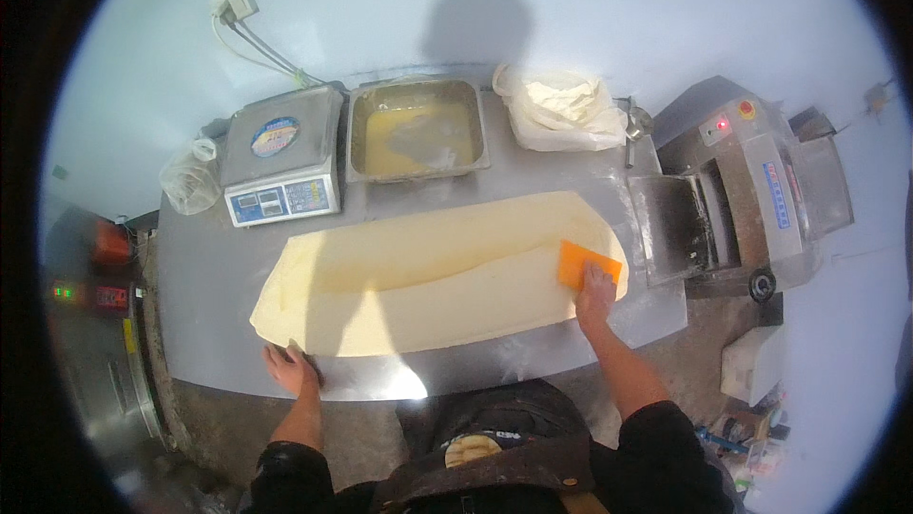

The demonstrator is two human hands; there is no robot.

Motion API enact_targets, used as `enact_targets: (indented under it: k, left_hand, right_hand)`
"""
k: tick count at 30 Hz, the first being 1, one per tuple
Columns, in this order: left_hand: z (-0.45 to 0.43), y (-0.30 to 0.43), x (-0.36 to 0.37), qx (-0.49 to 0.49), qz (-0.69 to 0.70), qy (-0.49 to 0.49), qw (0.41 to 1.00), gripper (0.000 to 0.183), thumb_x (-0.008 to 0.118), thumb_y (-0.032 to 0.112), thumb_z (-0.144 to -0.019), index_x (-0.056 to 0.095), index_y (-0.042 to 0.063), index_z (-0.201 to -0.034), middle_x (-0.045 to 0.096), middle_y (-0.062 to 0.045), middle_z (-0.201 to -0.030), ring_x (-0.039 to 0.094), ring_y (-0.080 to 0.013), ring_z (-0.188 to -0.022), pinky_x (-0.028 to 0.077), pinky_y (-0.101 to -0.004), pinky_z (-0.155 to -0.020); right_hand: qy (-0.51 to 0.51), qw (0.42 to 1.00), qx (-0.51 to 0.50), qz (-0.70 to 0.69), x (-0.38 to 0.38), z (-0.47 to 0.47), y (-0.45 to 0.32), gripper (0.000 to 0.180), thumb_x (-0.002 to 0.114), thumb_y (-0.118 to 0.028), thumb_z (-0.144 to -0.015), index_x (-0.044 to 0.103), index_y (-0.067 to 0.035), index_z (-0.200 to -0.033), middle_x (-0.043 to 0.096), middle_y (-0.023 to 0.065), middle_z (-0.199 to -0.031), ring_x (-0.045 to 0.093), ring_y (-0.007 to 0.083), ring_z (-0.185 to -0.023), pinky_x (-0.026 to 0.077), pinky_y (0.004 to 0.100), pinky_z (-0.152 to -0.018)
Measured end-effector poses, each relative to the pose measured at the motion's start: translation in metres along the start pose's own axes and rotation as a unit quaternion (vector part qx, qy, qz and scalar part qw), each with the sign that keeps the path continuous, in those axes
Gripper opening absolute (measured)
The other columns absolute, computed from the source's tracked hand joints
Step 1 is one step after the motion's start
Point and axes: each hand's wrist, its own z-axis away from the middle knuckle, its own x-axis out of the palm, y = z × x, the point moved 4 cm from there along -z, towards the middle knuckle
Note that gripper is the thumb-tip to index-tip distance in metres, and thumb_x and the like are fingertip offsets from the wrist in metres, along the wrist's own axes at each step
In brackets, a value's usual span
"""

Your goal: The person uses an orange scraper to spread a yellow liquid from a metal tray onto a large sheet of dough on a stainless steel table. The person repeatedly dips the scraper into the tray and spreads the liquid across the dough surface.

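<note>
A long, flat sheet of pale dough (442, 275) lies across the metal table, with a crease running lengthwise through it. My right hand (596, 294) grips an orange dough scraper (579, 262), which is on or just above the dough near its right end. At the sheet's lower left corner, my left hand (292, 368) rests by the table's front edge. Its fingertips meet or nearly meet the dough's border, and its fingers look apart with nothing seen in them. Sunlight and shadow fall across the left part of the sheet.
Behind the dough stand a digital scale (282, 150), a metal pan (353, 150) of yellowish liquid and a plastic-lined tub (563, 132) of flour. A tied plastic bag (191, 179) sits left of the scale. A dough-rolling machine (756, 186) adjoins the right end of the table (214, 286).
</note>
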Motion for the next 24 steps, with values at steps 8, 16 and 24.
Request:
enact_targets:
  k: [8, 16, 24]
  left_hand:
    - [0.0, 0.0, -0.006, -0.019, -0.05, -0.014, 0.998, 0.062, 0.061, 0.035, -0.103, 0.051, 0.003, -0.156, 0.039, -0.019, -0.168, 0.038, -0.0402, -0.151, 0.033, -0.0524, -0.125]
    - [-0.003, -0.008, 0.001, -0.032, -0.004, -0.011, 0.999, 0.065, 0.062, 0.035, -0.1, 0.051, 0.002, -0.154, 0.038, -0.02, -0.169, 0.033, -0.0388, -0.156, 0.022, -0.051, -0.131]
    - [-0.005, -0.009, 0.002, -0.025, 0.012, -0.021, 0.999, 0.074, 0.067, 0.03, -0.091, 0.047, 0.001, -0.156, 0.04, -0.024, -0.166, 0.031, -0.0392, -0.158, 0.017, -0.0544, -0.132]
  right_hand:
    - [-0.039, 0.999, -0.024, -0.011, -0.045, 0.027, 0.008, 0.049, 0.064, -0.009, -0.09, 0.064, -0.01, -0.139, 0.069, 0.0123, -0.125, 0.065, 0.0345, -0.11, 0.052, 0.0477, -0.093]
    - [-0.044, 0.993, 0.101, -0.033, -0.01, -0.094, 0.033, 0.026, 0.057, -0.016, -0.098, 0.067, -0.004, -0.119, 0.073, 0.0223, -0.107, 0.073, 0.044, -0.096, 0.058, 0.0571, -0.082]
    - [0.0, 0.999, -0.025, -0.041, -0.028, -0.041, -0.188, 0.026, 0.065, -0.013, -0.092, 0.069, 0.0, -0.114, 0.071, 0.0198, -0.1, 0.07, 0.0399, -0.098, 0.058, 0.0518, -0.083]
